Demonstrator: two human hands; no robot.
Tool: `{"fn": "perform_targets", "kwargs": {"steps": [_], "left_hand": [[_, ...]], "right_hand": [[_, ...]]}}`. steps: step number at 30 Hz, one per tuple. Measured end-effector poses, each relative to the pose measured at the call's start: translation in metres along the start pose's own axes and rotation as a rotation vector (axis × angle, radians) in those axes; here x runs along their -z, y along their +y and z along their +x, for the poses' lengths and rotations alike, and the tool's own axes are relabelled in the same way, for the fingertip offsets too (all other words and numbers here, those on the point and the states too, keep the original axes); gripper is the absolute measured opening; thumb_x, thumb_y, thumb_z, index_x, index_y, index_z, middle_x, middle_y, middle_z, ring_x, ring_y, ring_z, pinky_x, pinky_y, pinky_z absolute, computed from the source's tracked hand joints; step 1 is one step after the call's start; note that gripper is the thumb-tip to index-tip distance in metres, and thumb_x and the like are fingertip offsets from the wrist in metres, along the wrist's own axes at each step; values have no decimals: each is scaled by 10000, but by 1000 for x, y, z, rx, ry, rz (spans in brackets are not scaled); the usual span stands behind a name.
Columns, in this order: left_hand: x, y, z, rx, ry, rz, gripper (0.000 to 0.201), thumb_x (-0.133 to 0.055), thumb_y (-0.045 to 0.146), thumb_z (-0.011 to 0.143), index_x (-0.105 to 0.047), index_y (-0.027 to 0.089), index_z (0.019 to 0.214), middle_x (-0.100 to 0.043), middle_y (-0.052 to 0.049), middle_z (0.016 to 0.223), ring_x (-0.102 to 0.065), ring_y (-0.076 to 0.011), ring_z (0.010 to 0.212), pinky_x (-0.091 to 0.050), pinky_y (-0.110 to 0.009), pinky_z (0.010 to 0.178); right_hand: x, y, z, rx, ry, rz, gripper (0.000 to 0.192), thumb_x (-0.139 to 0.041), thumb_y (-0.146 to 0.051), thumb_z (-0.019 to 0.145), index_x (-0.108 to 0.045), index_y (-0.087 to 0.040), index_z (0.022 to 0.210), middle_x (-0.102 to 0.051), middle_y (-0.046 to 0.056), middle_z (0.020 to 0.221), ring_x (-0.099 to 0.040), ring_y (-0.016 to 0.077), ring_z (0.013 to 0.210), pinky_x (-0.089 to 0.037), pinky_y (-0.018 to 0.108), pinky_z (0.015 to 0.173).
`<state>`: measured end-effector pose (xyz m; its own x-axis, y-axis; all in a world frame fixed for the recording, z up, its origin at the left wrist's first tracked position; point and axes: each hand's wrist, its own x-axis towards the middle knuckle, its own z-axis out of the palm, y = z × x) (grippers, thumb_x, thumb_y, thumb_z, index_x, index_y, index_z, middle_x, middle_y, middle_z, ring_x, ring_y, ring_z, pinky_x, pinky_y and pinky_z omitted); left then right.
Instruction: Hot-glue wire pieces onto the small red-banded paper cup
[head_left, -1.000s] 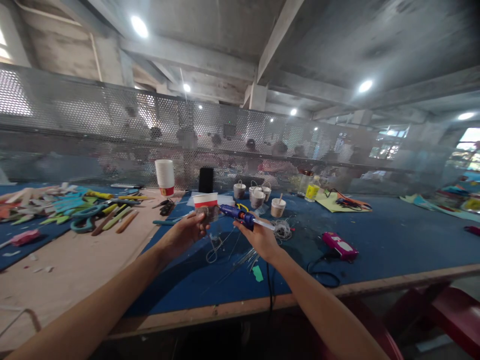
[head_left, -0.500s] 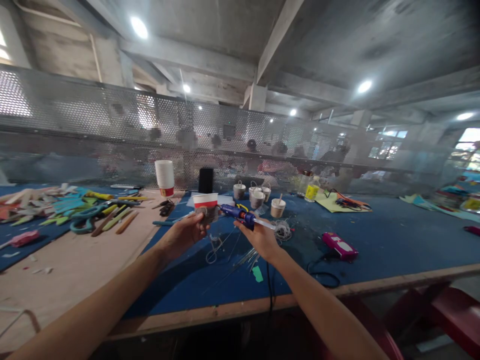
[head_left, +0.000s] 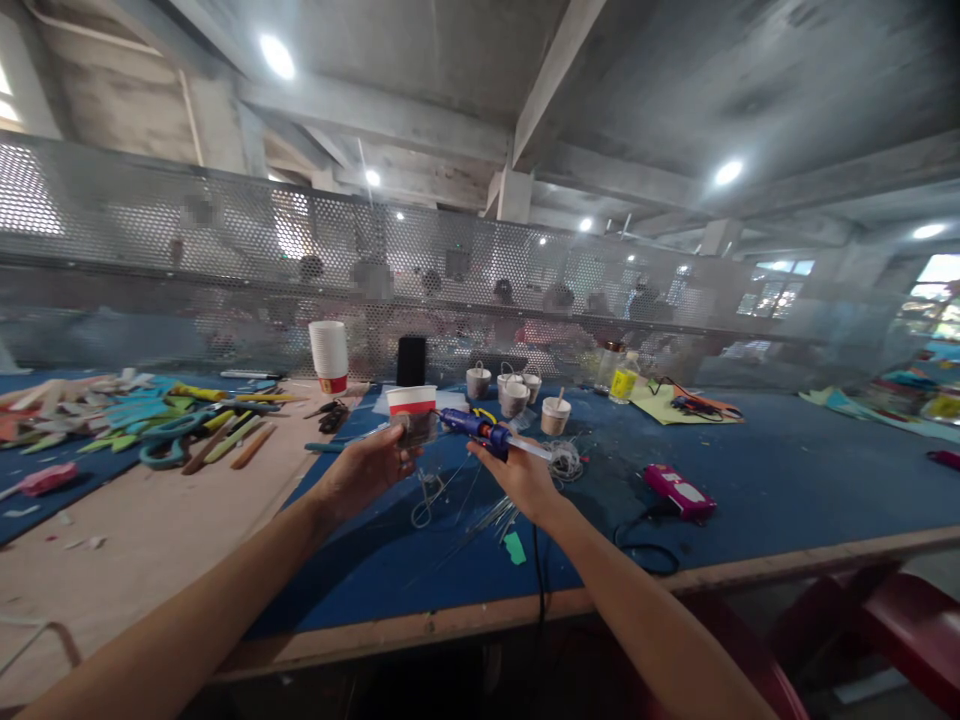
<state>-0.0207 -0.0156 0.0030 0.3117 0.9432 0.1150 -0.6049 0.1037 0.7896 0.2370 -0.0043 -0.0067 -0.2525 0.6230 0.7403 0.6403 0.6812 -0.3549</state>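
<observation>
Head view: cup [head_left: 412, 402] held upright over the desk [head_left: 337, 580], white at the rim, red band beneath, grey wrap [head_left: 420, 429] lower down. Left hand [head_left: 367, 465]: fingers grasping the wrapped part from the left. Right hand [head_left: 523, 477]: fingers closed about the glue gun [head_left: 474, 426]; whether the trigger is pressed, cannot tell. Key relation: gun's long axis lies crosswise, nozzle [head_left: 441, 414] leftward at the cup's right wall, clear stick [head_left: 531, 449] protruding rightward and a little nearer the wearer. Nozzle tip just beside the wrap; contact or slight gap, cannot tell. Left hand nearer the cup.
</observation>
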Motion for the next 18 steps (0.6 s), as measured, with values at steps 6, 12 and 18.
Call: {"fn": "perform_targets", "kwargs": {"steps": [6,12,18], "left_hand": [[3,1,0,4,7,-5,193,-707,157,840,-750,154,1028,-780,-89,993,-739,-206,790,-597,-288,676],[1,2,-1,0,-34,-35,99,-672,146,861,-740,160,932,-771,-87,960,-734,-212,787,-592,-293,679],[2,3,0,-15,8,-43,202,-675,125,849,-725,146,1044,-768,-96,980,-732,-207,758,-605,-304,673]], "right_hand": [[0,1,1,-12,7,8,359,-611,-522,941,-711,-199,1062,-755,81,853,-714,261,766,-512,304,666],[0,0,1,-31,-2,31,378,-611,-523,937,-725,-191,1076,-757,80,850,-713,257,767,-515,305,672],[8,-7,6,-180,-23,183,393,-614,-553,909,-731,-193,1013,-758,80,849,-716,269,827,-528,331,735]]}}
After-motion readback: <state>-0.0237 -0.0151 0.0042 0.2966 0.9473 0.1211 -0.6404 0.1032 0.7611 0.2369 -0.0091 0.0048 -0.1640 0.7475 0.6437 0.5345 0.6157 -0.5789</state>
